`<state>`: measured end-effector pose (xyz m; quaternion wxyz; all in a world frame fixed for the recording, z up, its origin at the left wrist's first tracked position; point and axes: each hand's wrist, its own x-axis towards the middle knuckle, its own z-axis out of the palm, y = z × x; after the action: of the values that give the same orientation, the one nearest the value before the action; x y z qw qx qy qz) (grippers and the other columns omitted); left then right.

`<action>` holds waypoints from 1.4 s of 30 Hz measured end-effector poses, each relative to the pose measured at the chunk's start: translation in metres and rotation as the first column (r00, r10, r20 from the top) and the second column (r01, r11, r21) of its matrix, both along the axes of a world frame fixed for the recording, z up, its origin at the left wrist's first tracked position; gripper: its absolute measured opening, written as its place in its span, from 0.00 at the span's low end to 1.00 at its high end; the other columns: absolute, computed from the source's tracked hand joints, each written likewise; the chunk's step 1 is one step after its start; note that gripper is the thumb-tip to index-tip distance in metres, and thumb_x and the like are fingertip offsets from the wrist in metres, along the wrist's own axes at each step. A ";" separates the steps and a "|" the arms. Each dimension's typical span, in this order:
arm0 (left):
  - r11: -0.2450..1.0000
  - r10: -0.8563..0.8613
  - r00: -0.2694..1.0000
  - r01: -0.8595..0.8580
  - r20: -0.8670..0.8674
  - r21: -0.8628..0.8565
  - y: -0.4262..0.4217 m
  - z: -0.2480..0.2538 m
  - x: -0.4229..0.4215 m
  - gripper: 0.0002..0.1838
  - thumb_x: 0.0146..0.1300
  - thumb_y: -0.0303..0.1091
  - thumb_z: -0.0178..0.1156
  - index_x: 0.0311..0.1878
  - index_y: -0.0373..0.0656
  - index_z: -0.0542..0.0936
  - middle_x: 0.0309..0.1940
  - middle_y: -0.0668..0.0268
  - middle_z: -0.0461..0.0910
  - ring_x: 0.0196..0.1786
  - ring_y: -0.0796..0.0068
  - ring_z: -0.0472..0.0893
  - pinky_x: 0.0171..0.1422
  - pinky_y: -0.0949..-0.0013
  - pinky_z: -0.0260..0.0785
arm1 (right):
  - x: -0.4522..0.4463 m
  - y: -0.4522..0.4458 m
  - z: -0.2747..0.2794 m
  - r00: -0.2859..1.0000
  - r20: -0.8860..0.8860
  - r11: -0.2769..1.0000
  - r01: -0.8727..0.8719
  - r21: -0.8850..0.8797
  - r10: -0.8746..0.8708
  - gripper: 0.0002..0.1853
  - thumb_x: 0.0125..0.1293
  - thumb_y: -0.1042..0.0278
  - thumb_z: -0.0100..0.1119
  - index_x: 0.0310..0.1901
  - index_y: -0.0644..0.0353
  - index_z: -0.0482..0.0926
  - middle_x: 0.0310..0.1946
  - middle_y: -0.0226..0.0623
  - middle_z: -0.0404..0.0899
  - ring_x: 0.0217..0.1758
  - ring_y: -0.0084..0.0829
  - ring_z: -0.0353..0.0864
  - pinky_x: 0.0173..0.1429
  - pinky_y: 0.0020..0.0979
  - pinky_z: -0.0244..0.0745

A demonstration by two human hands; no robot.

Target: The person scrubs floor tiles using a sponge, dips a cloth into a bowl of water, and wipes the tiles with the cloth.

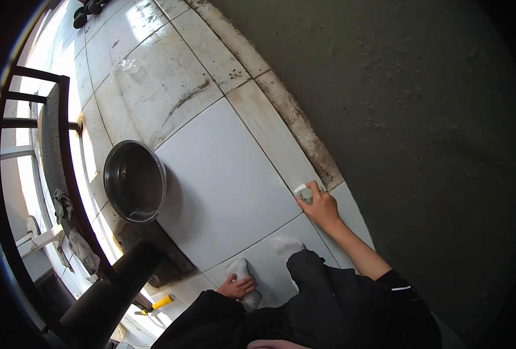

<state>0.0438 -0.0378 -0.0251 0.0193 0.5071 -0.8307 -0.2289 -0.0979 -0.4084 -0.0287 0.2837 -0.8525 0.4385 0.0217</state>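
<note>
My right hand (322, 208) is closed around a small grey-green and white pad that looks like a sponge (305, 195). It presses this onto the pale tile strip beside the large white tile (229, 168). My left hand (235, 287) rests on my left foot in a white sock (238, 269), with the fingers curled over it. The other white-socked foot (287, 247) is on the tiles to its right. Left of the clean tile stands a round metal basin (134, 181) with dark, murky contents.
Grey wet-looking cement (415, 116) spreads beyond the rough floor edge (299, 122) on the right. Dirty tiles (153, 81) lie farther up. A dark metal frame (66, 145) and thick post (115, 288) stand at left, near a yellow-handled tool (164, 301).
</note>
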 end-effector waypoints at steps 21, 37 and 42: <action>0.999 0.009 1.000 -0.009 0.014 -0.036 0.000 0.000 -0.001 0.15 0.58 0.34 0.53 0.49 0.55 0.72 0.52 0.78 0.71 0.62 0.85 0.64 0.48 0.63 0.57 | 0.082 -0.041 0.003 0.987 -0.136 0.996 -0.083 0.017 0.085 0.24 0.59 0.49 0.60 0.46 0.57 0.64 0.22 0.51 0.79 0.29 0.53 0.82 0.32 0.49 0.76; 0.999 0.033 0.999 -0.033 -0.004 -0.028 0.007 -0.004 -0.003 0.16 0.57 0.35 0.54 0.51 0.56 0.73 0.53 0.79 0.71 0.63 0.85 0.63 0.47 0.62 0.57 | 0.231 -0.102 -0.005 0.985 -0.158 0.996 -0.073 -0.053 0.064 0.28 0.58 0.48 0.62 0.50 0.62 0.65 0.30 0.47 0.82 0.34 0.45 0.85 0.32 0.41 0.80; 0.998 0.039 0.999 -0.039 0.004 -0.041 0.009 -0.005 -0.005 0.15 0.58 0.34 0.53 0.50 0.55 0.73 0.53 0.79 0.71 0.63 0.85 0.63 0.47 0.62 0.57 | 0.249 -0.114 -0.010 0.989 -0.143 0.996 -0.053 -0.075 0.042 0.30 0.58 0.48 0.62 0.52 0.61 0.64 0.34 0.48 0.82 0.39 0.45 0.84 0.37 0.41 0.80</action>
<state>0.0390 -0.0286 -0.0304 0.0319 0.5233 -0.8252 -0.2103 0.1512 -0.5223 -0.0386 0.2173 -0.8696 0.4375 0.0715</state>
